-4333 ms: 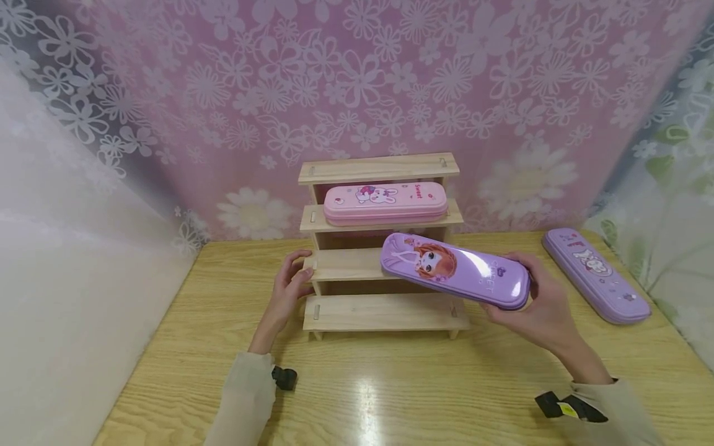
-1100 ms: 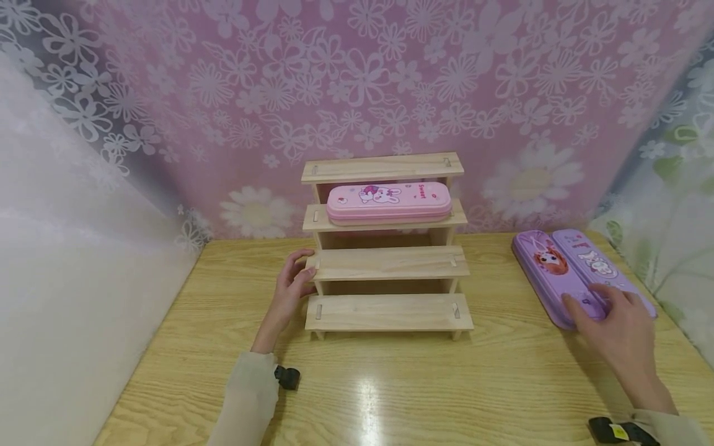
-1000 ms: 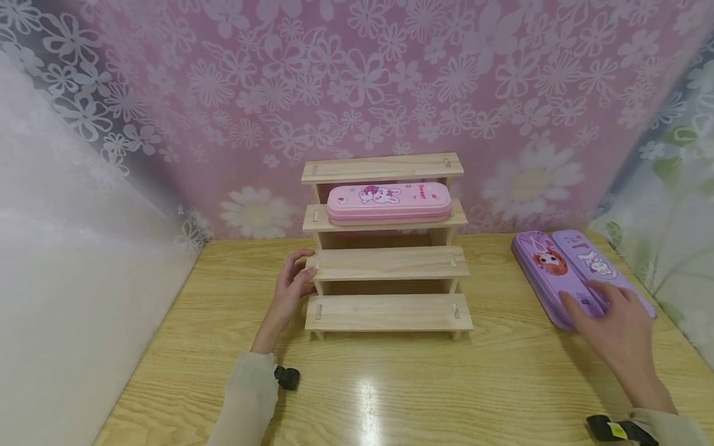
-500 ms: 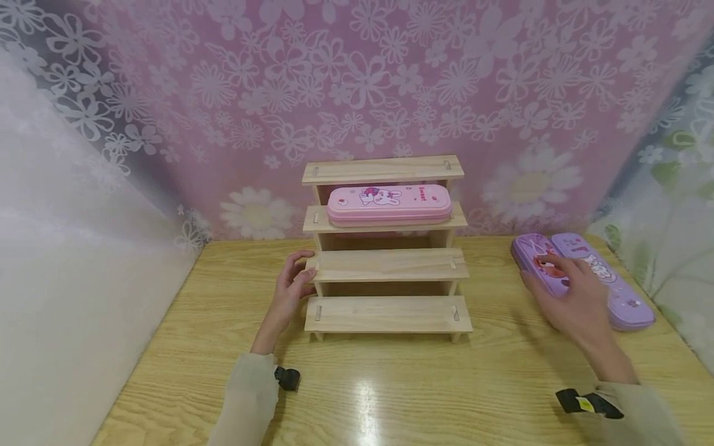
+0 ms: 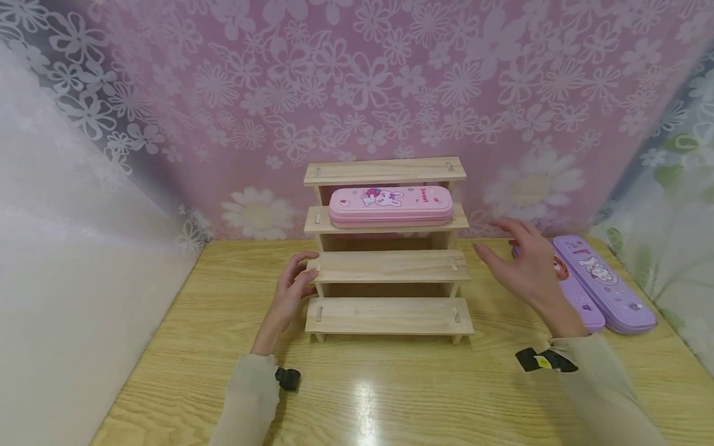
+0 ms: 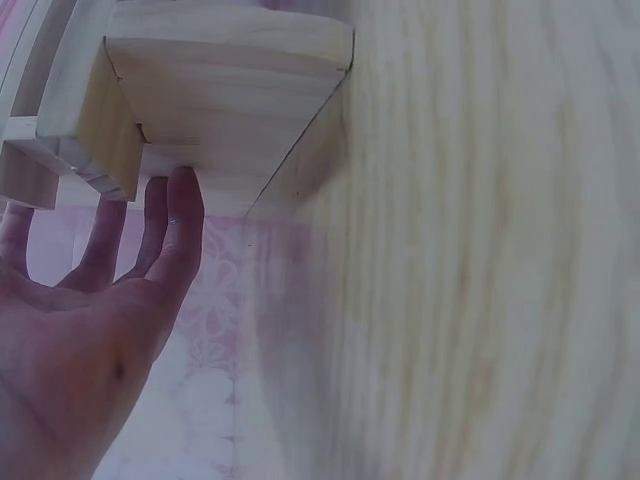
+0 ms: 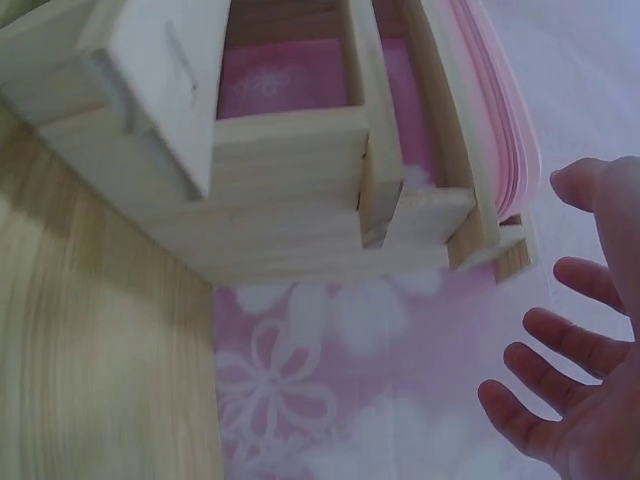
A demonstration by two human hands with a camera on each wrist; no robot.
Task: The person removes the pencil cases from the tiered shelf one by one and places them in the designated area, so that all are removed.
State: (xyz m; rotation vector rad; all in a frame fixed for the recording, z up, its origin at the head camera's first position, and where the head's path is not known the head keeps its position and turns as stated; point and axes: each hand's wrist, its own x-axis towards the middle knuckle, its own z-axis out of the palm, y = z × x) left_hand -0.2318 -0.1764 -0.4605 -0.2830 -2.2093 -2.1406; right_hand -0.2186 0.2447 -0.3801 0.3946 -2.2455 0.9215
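Note:
A small tiered wooden display shelf (image 5: pixel 390 267) stands on the table, with a pink pencil case (image 5: pixel 390 206) printed with a rabbit lying on its second tier from the top. My left hand (image 5: pixel 288 285) grips the left end of the tier below that, thumb on the board; in the left wrist view its fingers (image 6: pixel 182 225) reach along the shelf's side. My right hand (image 5: pixel 521 266) is in the air right of the shelf, fingers spread and holding nothing. Partly behind it lies a purple pencil case (image 5: pixel 582 305) with a girl's picture. The right wrist view shows the pink case's edge (image 7: pixel 500 110) near the right thumb.
A second purple pencil case (image 5: pixel 605 282), with a rabbit, lies beside the first at the table's right side. The wood-grain table (image 5: pixel 362 390) runs up to a pink flowered backdrop (image 5: pixel 357 80). Pale curtains hang left and right.
The right hand has set the girl-print purple pencil case down beside the other purple case, let go, and moved left towards the shelf. The left hand has kept its place on the shelf.

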